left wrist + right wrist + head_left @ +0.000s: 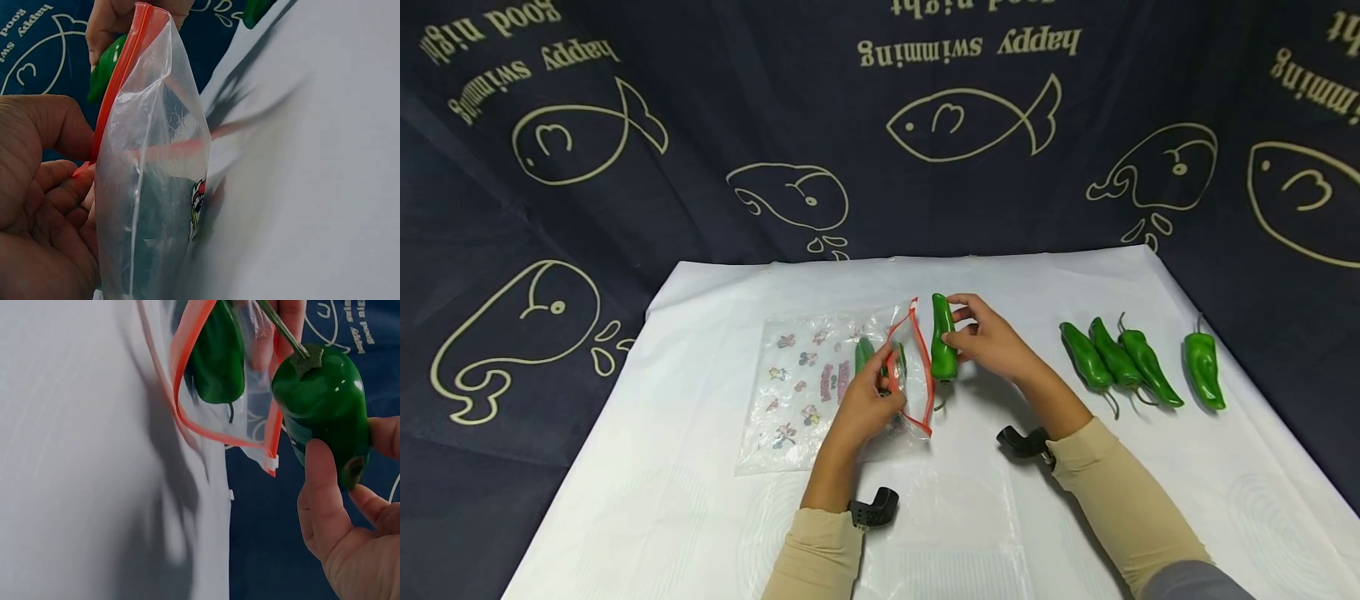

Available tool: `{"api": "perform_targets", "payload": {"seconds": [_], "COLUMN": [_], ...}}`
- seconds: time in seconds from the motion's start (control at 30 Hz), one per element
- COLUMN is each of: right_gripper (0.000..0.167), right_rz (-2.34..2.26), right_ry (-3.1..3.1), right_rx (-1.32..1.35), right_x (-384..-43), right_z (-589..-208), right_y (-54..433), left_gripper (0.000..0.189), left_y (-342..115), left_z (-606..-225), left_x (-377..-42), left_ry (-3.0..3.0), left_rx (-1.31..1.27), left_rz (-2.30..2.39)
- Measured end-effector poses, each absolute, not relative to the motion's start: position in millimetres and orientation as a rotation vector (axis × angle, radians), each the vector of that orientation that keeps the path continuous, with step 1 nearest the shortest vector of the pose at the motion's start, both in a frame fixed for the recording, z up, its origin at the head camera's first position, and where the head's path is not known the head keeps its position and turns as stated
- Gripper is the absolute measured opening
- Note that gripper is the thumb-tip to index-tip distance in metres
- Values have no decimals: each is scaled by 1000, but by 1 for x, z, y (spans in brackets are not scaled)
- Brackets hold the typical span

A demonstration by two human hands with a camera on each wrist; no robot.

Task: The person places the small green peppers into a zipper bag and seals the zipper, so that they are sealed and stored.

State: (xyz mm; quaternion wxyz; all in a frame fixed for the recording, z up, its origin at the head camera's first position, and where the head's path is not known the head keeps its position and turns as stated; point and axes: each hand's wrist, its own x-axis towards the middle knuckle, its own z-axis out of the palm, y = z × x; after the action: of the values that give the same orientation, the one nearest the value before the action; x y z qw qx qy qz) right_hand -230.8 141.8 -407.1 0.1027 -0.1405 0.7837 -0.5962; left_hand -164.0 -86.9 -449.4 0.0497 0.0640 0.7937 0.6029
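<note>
One green pepper (942,342) sits pinched between the thumb and fingers of the right hand (990,337), raised just outside the red rim (130,47) of a clear printed bag (793,387). It lies at the right hand's 9 o'clock and the left hand's 2 o'clock, tip to 12, stem to 6. Whether it touches the rim cannot be told.

At the bag's mouth, the left hand (867,408) grips the rim, thumb against curled fingers. That hold appears to keep the thin plastic spread and steady, since a loose mouth would probably sag. The right hand's grip on the pepper's flank seems chosen to leave tip and stem free.

Inside the bag, at least one bagged pepper (217,359) shows, around the left hand's 12 to 1 o'clock.

Out at the right hand's 3 o'clock, well apart, three peppers (1117,357) lean in a row on the white table (692,433); a lone pepper (1204,372) lies farther along that line. Their place presumably keeps them within the right arm's reach and off the bag.
</note>
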Motion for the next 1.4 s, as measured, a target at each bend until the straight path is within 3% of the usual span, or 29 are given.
{"api": "perform_targets", "payload": {"seconds": [0.43,1.4], "right_gripper": [61,64], "right_rz": [-1907,-1644], "right_ry": [2166,2218], "right_rx": [-344,-334], "right_x": [-238,-230], "right_z": [-413,-438], "right_y": [127,105], "left_gripper": [85,84], "left_y": [-86,-87], "left_z": [-449,-450], "left_x": [-164,-165], "left_ry": [2405,2439], "left_rx": [188,202], "left_rz": [1850,1841]}}
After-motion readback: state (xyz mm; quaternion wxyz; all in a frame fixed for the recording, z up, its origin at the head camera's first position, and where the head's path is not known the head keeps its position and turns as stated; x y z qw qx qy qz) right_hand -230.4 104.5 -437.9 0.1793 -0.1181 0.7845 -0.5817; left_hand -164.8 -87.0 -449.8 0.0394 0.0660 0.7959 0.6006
